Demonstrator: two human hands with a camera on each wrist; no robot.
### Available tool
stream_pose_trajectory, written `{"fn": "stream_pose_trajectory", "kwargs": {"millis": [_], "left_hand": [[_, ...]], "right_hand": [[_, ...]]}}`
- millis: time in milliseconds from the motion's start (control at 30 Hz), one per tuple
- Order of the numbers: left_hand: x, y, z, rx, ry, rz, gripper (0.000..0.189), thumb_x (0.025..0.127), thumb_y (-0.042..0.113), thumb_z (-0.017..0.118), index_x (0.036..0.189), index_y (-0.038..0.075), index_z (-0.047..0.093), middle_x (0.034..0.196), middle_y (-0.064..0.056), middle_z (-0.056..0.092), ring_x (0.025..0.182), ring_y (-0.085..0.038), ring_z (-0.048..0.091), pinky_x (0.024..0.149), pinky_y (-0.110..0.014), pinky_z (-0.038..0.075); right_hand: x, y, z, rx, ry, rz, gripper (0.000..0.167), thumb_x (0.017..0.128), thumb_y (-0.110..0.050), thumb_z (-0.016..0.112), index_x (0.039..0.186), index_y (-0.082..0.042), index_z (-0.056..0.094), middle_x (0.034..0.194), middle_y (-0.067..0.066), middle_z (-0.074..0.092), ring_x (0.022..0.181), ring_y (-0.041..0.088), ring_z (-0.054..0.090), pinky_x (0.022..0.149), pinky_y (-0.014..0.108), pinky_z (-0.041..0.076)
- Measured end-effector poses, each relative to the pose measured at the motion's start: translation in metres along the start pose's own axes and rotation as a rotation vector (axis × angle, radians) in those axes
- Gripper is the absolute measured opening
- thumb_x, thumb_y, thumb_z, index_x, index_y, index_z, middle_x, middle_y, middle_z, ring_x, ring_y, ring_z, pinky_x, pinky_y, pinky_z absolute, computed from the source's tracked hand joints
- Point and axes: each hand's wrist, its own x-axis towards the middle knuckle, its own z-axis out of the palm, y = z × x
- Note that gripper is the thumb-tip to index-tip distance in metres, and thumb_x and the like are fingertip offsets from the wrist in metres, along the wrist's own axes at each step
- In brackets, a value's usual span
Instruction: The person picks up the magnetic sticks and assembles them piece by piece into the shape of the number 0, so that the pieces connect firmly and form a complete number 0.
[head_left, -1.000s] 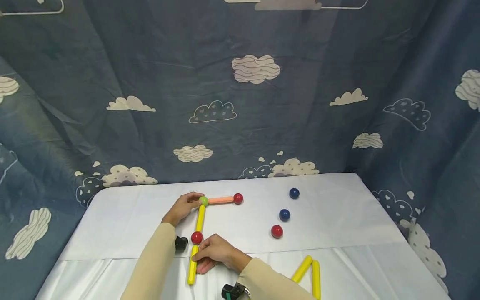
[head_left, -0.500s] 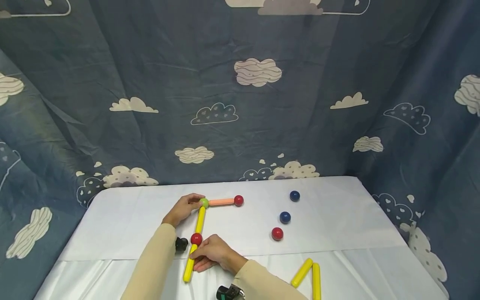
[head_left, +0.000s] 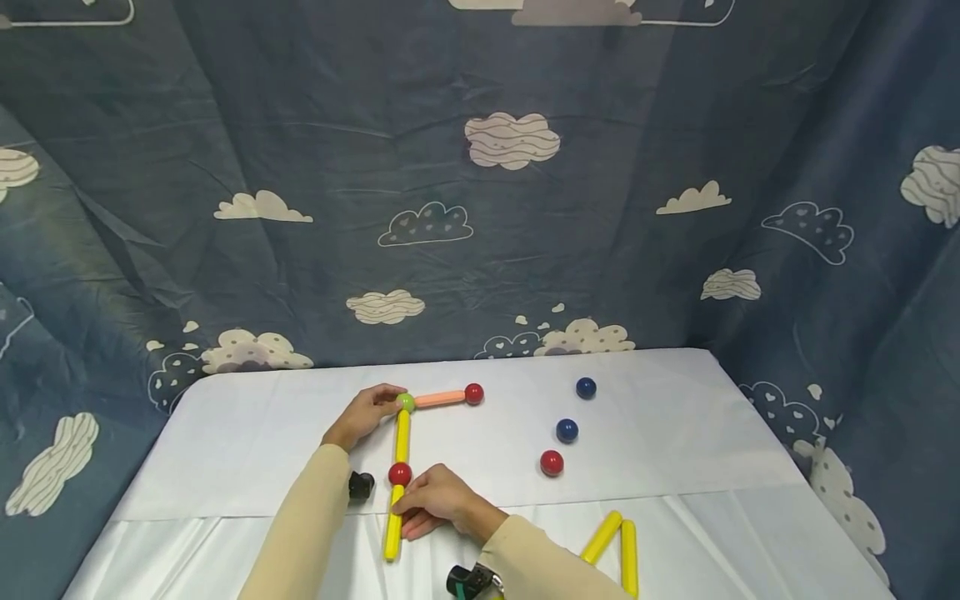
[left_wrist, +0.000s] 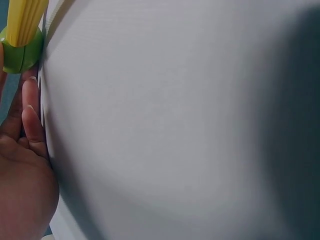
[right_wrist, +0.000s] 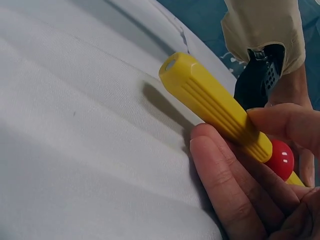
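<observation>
In the head view my left hand [head_left: 363, 417] pinches a green ball [head_left: 406, 402] at the corner of a chain of toy building rods and balls. From that ball a salmon rod [head_left: 439, 399] runs right to a red ball [head_left: 474, 393]. A yellow rod [head_left: 402, 437] comes toward me to a second red ball [head_left: 400, 474]. My right hand [head_left: 442, 504] pinches another yellow rod [head_left: 392, 533], which meets this ball's near side. The right wrist view shows the held rod [right_wrist: 215, 102] between thumb and fingers, its free metal-tipped end raised over the cloth.
Two blue balls [head_left: 567, 430] and a loose red ball [head_left: 551, 463] lie right of the chain. Nearer me are two loose yellow rods [head_left: 629, 558]. White cloth [head_left: 675, 450] covers the table; a dark cloud-print curtain [head_left: 585, 208] hangs behind and at the sides.
The near yellow rod and the red ball joined to it swung slightly left, then back right with my right hand. My left hand stays at the green ball.
</observation>
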Motion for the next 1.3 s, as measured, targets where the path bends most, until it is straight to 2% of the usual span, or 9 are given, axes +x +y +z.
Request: {"fn": "stream_pose_trajectory", "kwargs": {"millis": [267, 433, 567, 767, 900, 967, 1133, 1233, 1300], "left_hand": [[0.0, 0.002, 0.0, -0.001, 0.003, 0.011, 0.028, 0.094, 0.014, 0.062, 0.122, 0.011, 0.065, 0.116, -0.008, 0.062, 0.103, -0.023, 0.052, 0.094, -0.042, 0.039], [0.0, 0.001, 0.003, 0.009, 0.01, 0.027, 0.028, 0.094, 0.013, 0.061, 0.122, 0.011, 0.065, 0.115, -0.007, 0.062, 0.101, -0.022, 0.052, 0.089, -0.038, 0.04], [0.0, 0.001, 0.003, 0.006, -0.007, 0.031, 0.028, 0.095, 0.013, 0.061, 0.123, 0.011, 0.064, 0.116, -0.007, 0.061, 0.102, -0.022, 0.052, 0.09, -0.038, 0.04], [0.001, 0.003, -0.001, 0.021, -0.028, 0.03, 0.028, 0.095, 0.012, 0.06, 0.122, 0.01, 0.063, 0.118, -0.008, 0.061, 0.107, -0.024, 0.053, 0.094, -0.042, 0.041], [0.003, 0.003, -0.002, 0.03, -0.038, 0.026, 0.028, 0.095, 0.013, 0.06, 0.123, 0.011, 0.063, 0.118, -0.008, 0.061, 0.108, -0.023, 0.053, 0.096, -0.044, 0.04], [0.004, 0.003, -0.002, 0.034, -0.043, 0.03, 0.028, 0.095, 0.013, 0.06, 0.123, 0.011, 0.063, 0.118, -0.007, 0.061, 0.109, -0.023, 0.053, 0.097, -0.044, 0.04], [0.004, 0.002, -0.002, 0.025, -0.048, 0.028, 0.028, 0.095, 0.013, 0.061, 0.123, 0.01, 0.063, 0.118, -0.008, 0.06, 0.108, -0.023, 0.052, 0.097, -0.044, 0.04], [0.003, 0.002, -0.002, 0.024, -0.051, 0.021, 0.028, 0.095, 0.012, 0.06, 0.123, 0.009, 0.062, 0.119, -0.009, 0.06, 0.109, -0.024, 0.052, 0.097, -0.044, 0.04], [0.003, 0.003, -0.003, 0.023, -0.051, 0.016, 0.028, 0.095, 0.011, 0.06, 0.123, 0.008, 0.062, 0.119, -0.009, 0.06, 0.109, -0.024, 0.052, 0.096, -0.044, 0.04]], "right_hand": [[0.001, 0.001, -0.009, -0.022, -0.042, 0.007, 0.009, 0.083, -0.003, 0.071, 0.077, 0.0, 0.065, 0.063, 0.013, 0.067, 0.048, 0.013, 0.062, 0.048, 0.028, 0.053], [0.002, 0.002, -0.014, -0.042, -0.076, 0.006, 0.011, 0.084, -0.004, 0.071, 0.076, 0.0, 0.064, 0.065, 0.018, 0.067, 0.047, 0.013, 0.062, 0.047, 0.027, 0.053], [0.001, 0.001, -0.014, -0.066, -0.078, 0.005, 0.014, 0.083, -0.007, 0.073, 0.075, -0.001, 0.063, 0.063, 0.018, 0.067, 0.046, 0.012, 0.061, 0.044, 0.026, 0.051], [-0.001, 0.0, -0.014, -0.109, -0.08, 0.009, 0.018, 0.084, -0.011, 0.072, 0.073, -0.002, 0.061, 0.056, 0.008, 0.063, 0.041, 0.01, 0.059, 0.04, 0.024, 0.049], [-0.006, -0.003, -0.02, -0.147, -0.078, -0.001, 0.016, 0.084, -0.011, 0.072, 0.076, -0.003, 0.06, 0.057, 0.009, 0.063, 0.041, 0.01, 0.057, 0.04, 0.024, 0.049], [-0.01, -0.007, -0.026, -0.205, -0.071, -0.006, 0.015, 0.083, -0.011, 0.073, 0.079, -0.004, 0.06, 0.06, 0.01, 0.065, 0.041, 0.01, 0.056, 0.039, 0.023, 0.048], [-0.026, -0.018, -0.053, -0.434, -0.017, -0.063, 0.019, 0.079, -0.014, 0.078, 0.088, -0.008, 0.062, 0.066, 0.007, 0.067, 0.043, 0.012, 0.051, 0.039, 0.022, 0.043], [-0.036, -0.023, -0.076, -0.535, 0.035, -0.135, 0.023, 0.077, -0.013, 0.08, 0.091, -0.007, 0.063, 0.068, 0.003, 0.065, 0.047, 0.013, 0.052, 0.042, 0.022, 0.041], [-0.043, -0.025, -0.094, -0.586, 0.057, -0.211, 0.025, 0.077, -0.012, 0.08, 0.094, -0.005, 0.063, 0.071, 0.001, 0.063, 0.051, 0.015, 0.055, 0.045, 0.023, 0.042]]}}
